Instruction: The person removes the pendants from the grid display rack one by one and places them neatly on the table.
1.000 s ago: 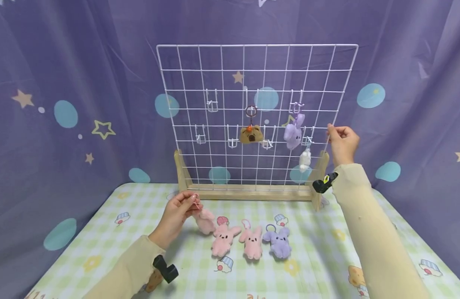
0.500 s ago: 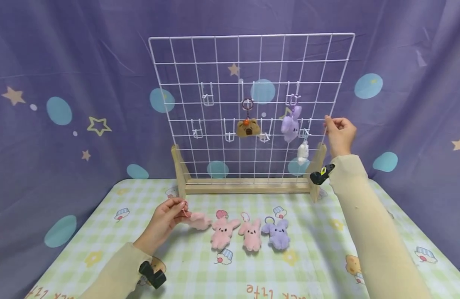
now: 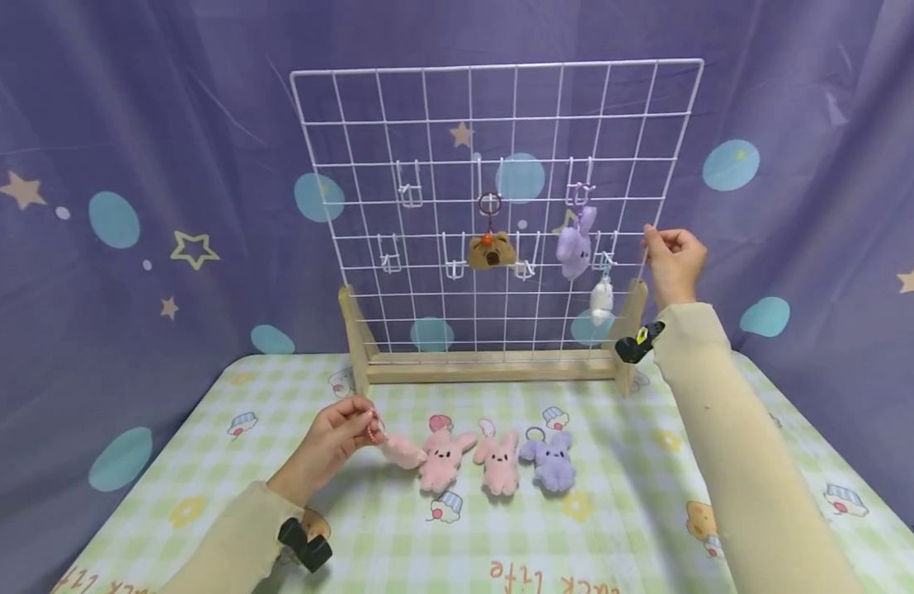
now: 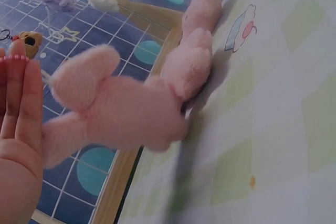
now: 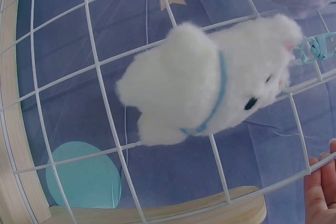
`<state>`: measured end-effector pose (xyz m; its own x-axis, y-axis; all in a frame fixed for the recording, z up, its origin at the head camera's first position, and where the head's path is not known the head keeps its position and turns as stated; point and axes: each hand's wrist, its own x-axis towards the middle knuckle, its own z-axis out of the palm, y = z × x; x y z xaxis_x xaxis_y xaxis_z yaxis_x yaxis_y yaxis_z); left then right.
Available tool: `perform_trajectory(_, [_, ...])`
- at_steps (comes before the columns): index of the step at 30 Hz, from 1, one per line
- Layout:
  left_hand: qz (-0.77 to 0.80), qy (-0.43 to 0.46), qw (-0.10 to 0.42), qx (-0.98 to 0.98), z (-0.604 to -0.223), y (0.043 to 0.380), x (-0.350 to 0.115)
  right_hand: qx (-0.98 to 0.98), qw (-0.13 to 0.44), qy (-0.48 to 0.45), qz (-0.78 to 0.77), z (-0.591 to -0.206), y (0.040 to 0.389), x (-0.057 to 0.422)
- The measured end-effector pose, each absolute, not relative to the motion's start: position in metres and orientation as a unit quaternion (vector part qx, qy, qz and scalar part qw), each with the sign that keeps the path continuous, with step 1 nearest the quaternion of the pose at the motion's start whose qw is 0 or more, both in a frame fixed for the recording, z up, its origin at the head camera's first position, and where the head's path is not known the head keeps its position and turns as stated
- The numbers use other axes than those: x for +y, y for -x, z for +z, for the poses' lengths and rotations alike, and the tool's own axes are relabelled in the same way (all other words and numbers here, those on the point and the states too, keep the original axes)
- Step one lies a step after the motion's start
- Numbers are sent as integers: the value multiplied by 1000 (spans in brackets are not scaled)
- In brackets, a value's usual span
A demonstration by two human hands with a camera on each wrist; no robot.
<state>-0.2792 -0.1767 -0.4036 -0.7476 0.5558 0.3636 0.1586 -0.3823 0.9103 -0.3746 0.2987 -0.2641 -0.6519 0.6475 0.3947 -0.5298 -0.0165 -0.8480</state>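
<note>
My left hand (image 3: 331,444) pinches the pink bead chain (image 4: 19,57) of a pink plush keychain (image 4: 131,111). In the head view this plush tilts sideways low over the table, overlapping a pink bunny plush (image 3: 442,460) beside it. Another pink bunny plush (image 3: 501,464) and a purple one (image 3: 553,464) lie to the right in the same row. My right hand (image 3: 674,266) grips the right edge of a white wire grid rack (image 3: 494,66) between thumb and fingers. Near that hand hangs a white plush (image 5: 178,82) with a blue neck cord and blue clasp.
A wooden stand (image 3: 494,374) bears the rack at the table's back. From its hooks also hang a brown bear-head keychain (image 3: 492,252) and a purple plush (image 3: 574,247). Other white hooks (image 3: 410,195) hold nothing. A green checked cloth (image 3: 620,536) covers the table; a purple curtain hangs behind.
My left hand has drawn back and left with the pink plush, which now lies more sideways. The right hand keeps its grip on the rack's edge. The head view has shifted slightly.
</note>
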Motion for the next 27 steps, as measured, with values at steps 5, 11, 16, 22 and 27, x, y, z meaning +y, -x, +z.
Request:
perform_trajectory(5, [754,-374,154,518,-405,278,-181,-566,403,50,717,-258,362,290])
perform_trajectory(11, [737,-386,200,517,-414,280,-194,-579,395,55,711,-262,358,290])
perform_trajectory(16, [711,-343,229,570,-418,287,-210,-577,401,57,709,-267,367,297])
perform_trajectory(22, [685,-272,228,636,-422,293,-225,-566,408,53,714,-269,368,298])
perform_trajectory(27, [661,-214,199,691,-425,295,-227,-564,410,55,715,-269,368,297])
